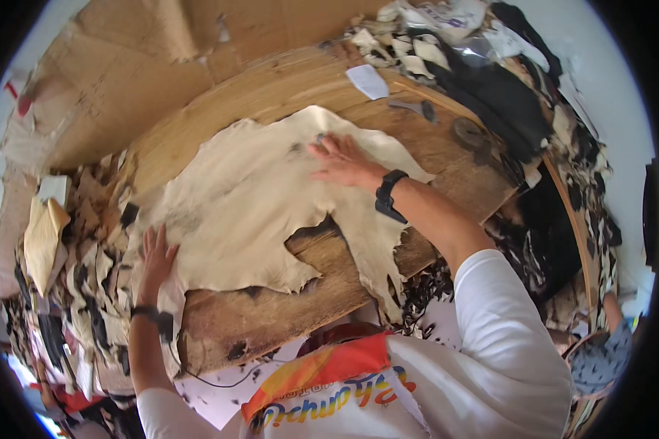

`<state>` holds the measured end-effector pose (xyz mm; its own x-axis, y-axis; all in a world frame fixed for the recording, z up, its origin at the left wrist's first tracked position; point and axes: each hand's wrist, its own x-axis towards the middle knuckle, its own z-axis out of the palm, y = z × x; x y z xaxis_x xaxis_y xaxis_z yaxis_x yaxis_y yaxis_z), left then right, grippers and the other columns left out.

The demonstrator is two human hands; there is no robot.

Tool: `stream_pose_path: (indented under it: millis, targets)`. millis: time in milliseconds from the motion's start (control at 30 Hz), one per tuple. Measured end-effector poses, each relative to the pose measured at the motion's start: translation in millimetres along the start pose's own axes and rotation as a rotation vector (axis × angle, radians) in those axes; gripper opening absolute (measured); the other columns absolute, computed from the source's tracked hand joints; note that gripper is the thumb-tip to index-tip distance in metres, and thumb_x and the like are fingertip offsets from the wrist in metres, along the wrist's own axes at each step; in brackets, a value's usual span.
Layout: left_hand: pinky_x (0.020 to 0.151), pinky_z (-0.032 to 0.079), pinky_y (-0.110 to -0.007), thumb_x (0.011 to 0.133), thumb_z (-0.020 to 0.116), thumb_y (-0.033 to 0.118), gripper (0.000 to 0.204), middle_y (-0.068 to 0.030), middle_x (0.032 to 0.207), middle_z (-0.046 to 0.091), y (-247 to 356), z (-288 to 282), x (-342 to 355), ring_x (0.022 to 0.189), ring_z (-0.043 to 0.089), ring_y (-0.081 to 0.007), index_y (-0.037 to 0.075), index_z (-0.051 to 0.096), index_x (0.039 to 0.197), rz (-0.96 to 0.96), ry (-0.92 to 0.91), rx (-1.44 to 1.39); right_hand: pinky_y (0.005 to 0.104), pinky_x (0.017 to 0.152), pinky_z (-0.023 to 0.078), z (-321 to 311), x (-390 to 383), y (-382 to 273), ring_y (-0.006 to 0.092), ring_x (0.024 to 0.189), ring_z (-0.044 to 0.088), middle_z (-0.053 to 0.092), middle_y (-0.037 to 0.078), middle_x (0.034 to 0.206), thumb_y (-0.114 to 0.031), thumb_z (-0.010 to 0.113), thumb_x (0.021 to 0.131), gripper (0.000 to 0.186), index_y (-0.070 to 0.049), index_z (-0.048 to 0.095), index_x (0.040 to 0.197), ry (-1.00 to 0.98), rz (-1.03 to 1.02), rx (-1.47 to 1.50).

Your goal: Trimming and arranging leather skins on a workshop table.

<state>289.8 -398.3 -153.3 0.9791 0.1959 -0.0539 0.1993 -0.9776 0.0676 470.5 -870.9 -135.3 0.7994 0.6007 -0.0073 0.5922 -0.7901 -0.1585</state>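
A cream-coloured hide (234, 190) with ragged edges lies spread over a wooden board (271, 322). It has a few dark smudges, and one narrow strip of it hangs over the board's near edge. My right hand (344, 161) rests flat on the hide's upper right part, fingers spread. By its fingertips is a small dark spot that I cannot make out. At the hide's left edge, my left hand (156, 256) lies with fingers stretched and apart. I wear a dark band on each wrist.
Leather scraps (95, 285) are heaped on the left. Black material (490, 95) and more offcuts pile up on the right. Beyond the hide lie a white paper piece (367, 82), a grey tool (415, 109) and a dark round object (470, 134). Another person (600, 358) is at the lower right.
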Motion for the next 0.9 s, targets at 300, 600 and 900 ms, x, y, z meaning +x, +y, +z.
stream_pose_path:
  millis: [300,600,900]
  targets:
    - [0.097,0.012,-0.066,0.087,0.048,0.039,0.064,-0.0138,0.147,0.009,2.4,-14.3,-72.9,0.134,0.008,-0.0357,0.019,0.019,0.141,-0.089,-0.111,-0.01,0.0544,0.103,0.015,-18.0,-101.3,59.4,0.0313,0.131,0.017,0.024,0.013,0.139,-0.051,0.05,0.081,0.07,-0.012,0.03,0.134,0.052,0.059,-0.025]
    - [0.103,0.016,-0.055,0.085,0.05,0.039,0.063,-0.0204,0.142,0.021,1.3,-24.5,-62.4,0.131,0.016,-0.0391,0.013,0.027,0.137,-0.114,-0.23,0.005,0.0486,0.104,0.017,-42.6,-79.2,46.5,0.0333,0.131,0.02,0.023,0.022,0.139,-0.053,0.047,0.081,0.076,-0.003,0.029,0.135,-0.051,0.128,-0.025]
    - [0.105,0.018,-0.048,0.084,0.053,0.037,0.067,-0.023,0.142,0.019,4.7,2.4,-97.6,0.13,0.015,-0.0428,0.006,0.025,0.136,-0.137,-0.022,-0.08,0.0421,0.108,0.016,11.1,-22.1,47.5,0.0333,0.133,0.015,0.023,0.018,0.142,-0.053,0.045,0.083,0.069,-0.013,0.029,0.137,0.1,-0.085,0.082]
